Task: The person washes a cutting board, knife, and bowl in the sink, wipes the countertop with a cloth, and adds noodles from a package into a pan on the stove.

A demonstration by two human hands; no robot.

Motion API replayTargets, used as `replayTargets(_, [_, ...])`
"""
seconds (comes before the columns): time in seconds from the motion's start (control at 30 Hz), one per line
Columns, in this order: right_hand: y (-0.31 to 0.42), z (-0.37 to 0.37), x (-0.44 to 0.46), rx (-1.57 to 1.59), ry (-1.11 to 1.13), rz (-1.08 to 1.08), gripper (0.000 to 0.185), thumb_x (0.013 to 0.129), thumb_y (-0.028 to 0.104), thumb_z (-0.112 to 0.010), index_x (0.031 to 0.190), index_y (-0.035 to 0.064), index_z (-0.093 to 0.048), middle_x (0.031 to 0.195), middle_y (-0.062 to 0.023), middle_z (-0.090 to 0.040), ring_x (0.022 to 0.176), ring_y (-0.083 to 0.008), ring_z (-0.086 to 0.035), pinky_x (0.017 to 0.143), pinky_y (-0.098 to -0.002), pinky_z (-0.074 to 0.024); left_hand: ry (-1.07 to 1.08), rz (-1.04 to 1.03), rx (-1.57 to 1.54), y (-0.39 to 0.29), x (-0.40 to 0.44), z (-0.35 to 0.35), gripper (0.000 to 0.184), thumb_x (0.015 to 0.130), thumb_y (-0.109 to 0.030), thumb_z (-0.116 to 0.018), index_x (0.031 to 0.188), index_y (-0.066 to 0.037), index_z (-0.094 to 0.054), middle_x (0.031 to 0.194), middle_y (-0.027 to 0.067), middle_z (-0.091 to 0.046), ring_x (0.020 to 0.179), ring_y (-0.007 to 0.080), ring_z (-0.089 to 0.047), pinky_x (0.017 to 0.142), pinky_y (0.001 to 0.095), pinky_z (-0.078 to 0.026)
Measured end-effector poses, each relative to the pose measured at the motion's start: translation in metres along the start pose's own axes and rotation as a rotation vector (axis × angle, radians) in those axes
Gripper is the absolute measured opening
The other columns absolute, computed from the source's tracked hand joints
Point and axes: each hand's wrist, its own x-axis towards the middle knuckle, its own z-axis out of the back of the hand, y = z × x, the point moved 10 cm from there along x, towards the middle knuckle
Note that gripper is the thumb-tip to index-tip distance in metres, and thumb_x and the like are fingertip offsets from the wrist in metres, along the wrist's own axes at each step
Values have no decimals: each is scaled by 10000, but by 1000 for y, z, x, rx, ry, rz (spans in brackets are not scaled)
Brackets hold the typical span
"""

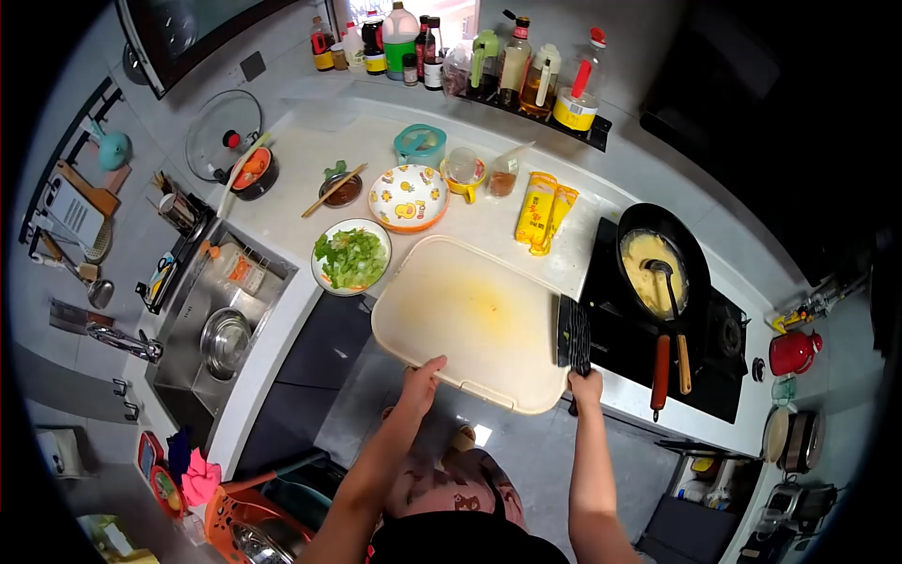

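A large cream cutting board (442,320) with yellow stains is held out over the counter's front edge. My left hand (422,385) grips its near edge, thumb on top. At the board's right corner my right hand (584,387) is closed around the handle of a black knife (575,334) with a broad, patterned blade. The blade lies along the board's right edge, and whether my right fingers also hold the board is hidden. Just beyond the board's far left corner stands a bowl of chopped lettuce (351,258).
A black wok (697,254) with yellowish food and a spatula (663,273) sits on the stove at right. Behind the board are a patterned bowl (410,222) and yellow packets (539,209). The sink (178,362) at left holds a metal bowl (225,340).
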Motion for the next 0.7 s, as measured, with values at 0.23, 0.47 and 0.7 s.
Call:
replayTargets(0.23, [40,-15,-103,451,113,3,108,675,43,-599,692,21,-495,558,-14,-478,455,-120,-447,420,-271,-349,-43,-186,-39,-78,-51,59,302,720,-2,-651,1011,3,-571,948,64,-616,877,179,-592,764,298,-457])
replayTargets(0.47, [222,-111,-205,555,526,177,164,687,-2,-584,777,55,-459,559,1,-448,424,-101,-432,395,-231,-344,-298,-440,-138,-206,-115,197,372,784,-84,-584,1139,-13,-499,1024,82,-578,960,238,-563,842,360,-459])
replayTargets(0.7, [338,-304,-334,459,781,287,172,698,8,-597,804,33,-464,578,-19,-475,440,-107,-450,387,-247,-356,-455,-524,-233,-319,-145,388,449,792,-174,-578,1184,9,-457,1109,98,-563,1027,249,-542,893,383,-431])
